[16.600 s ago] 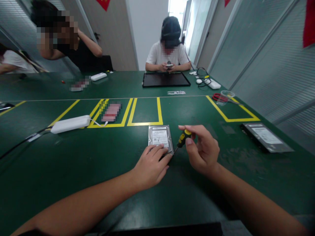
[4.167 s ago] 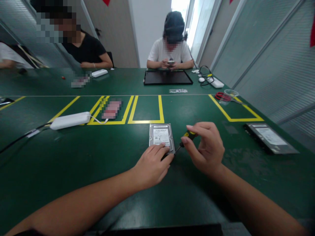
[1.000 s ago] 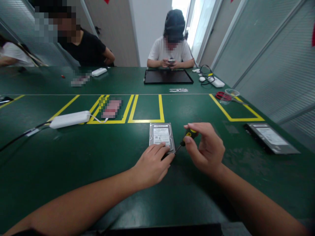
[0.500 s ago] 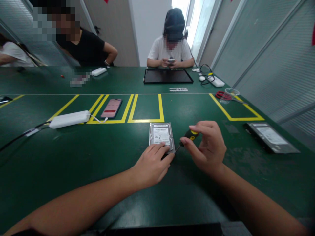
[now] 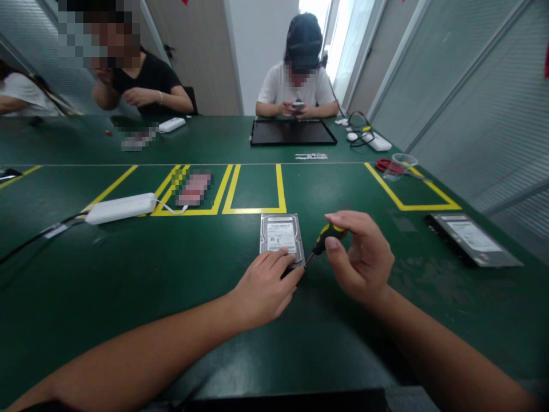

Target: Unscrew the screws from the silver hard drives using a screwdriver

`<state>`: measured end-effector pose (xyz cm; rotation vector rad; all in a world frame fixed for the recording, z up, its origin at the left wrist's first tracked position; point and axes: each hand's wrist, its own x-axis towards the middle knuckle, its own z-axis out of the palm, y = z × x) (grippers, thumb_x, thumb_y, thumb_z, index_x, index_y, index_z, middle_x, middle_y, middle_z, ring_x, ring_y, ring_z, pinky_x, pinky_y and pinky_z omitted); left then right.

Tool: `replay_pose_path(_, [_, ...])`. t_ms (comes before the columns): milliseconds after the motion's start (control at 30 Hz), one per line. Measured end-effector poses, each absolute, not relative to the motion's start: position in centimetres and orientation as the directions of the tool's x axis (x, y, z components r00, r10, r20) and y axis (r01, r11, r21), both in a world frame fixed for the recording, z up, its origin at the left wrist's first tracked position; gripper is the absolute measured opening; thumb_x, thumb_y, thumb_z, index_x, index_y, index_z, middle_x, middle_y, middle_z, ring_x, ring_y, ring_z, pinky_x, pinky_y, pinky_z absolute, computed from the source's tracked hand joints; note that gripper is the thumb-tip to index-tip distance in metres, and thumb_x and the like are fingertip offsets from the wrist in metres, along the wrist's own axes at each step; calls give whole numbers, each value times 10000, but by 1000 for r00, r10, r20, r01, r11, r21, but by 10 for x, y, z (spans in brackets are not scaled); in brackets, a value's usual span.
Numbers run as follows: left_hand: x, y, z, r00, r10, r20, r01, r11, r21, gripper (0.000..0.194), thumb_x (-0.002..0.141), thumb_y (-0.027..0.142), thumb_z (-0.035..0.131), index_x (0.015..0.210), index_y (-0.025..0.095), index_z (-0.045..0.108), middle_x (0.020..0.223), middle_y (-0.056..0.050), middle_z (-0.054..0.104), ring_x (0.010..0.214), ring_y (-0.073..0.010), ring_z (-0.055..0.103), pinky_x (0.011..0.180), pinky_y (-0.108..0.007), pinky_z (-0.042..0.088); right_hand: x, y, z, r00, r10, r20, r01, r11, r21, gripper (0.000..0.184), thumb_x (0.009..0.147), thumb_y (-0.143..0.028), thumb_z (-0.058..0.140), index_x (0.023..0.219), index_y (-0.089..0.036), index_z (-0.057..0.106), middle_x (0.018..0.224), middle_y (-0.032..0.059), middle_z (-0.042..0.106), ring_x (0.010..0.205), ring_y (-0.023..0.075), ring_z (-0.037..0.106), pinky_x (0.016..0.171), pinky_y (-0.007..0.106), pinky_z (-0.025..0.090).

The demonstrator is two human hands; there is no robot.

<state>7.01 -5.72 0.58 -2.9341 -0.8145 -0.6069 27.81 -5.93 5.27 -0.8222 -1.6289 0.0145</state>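
Note:
A silver hard drive [image 5: 279,232] with a white label lies flat on the green table. Over its near end, my left hand [image 5: 266,286] grips it, fingers on top of the casing. Between thumb and fingertips of my right hand [image 5: 362,252] is a small black-and-yellow screwdriver [image 5: 326,236], held at a slant. Its thin shaft points down to the drive's near right corner, where the tip meets or nearly meets the side. My left fingers and the drive's edge hide the exact contact.
A second drive-like unit [image 5: 474,240] lies at the right. On the left are a white power strip [image 5: 122,208] and a phone [image 5: 195,189]. Farther back are a black panel [image 5: 294,133], a clear cup [image 5: 403,163] and red cable [image 5: 388,166]. Other people sit across the table [image 5: 206,355].
My right thumb and fingers have shifted on the screwdriver handle, which has turned slightly. My left hand and the drive stay put. The person at the back left has brought their arms forward.

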Motion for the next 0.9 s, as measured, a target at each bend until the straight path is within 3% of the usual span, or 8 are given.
replay_pose_path(167, [70, -57, 5, 788, 489, 373, 503, -862, 67, 392, 891, 233, 573, 1275, 155, 585, 1301, -152, 589, 1262, -347, 522, 1031, -518, 460, 278, -57, 55, -12, 452, 892, 563, 740, -368, 445, 747, -135, 760, 1161, -252, 644, 946, 33, 600, 857, 176, 565, 693, 344, 484])
replay_pose_path(533, [71, -57, 4, 790, 489, 371, 503, -862, 65, 395, 887, 232, 579, 1274, 154, 586, 1295, -156, 588, 1264, -350, 516, 1034, -519, 456, 281, -60, 54, -41, 512, 858, 544, 732, -411, 482, 766, -66, 680, 1223, -216, 646, 1041, 81, 654, 937, 214, 609, 751, 390, 514])
replay_pose_path(900, [70, -57, 5, 791, 486, 372, 501, -863, 64, 377, 894, 233, 572, 1263, 156, 590, 1286, -149, 596, 1254, -349, 525, 1023, -520, 464, 281, -60, 52, -32, 533, 845, 523, 730, -441, 501, 783, -83, 638, 1259, -239, 620, 1083, 72, 678, 946, 216, 615, 764, 406, 514])
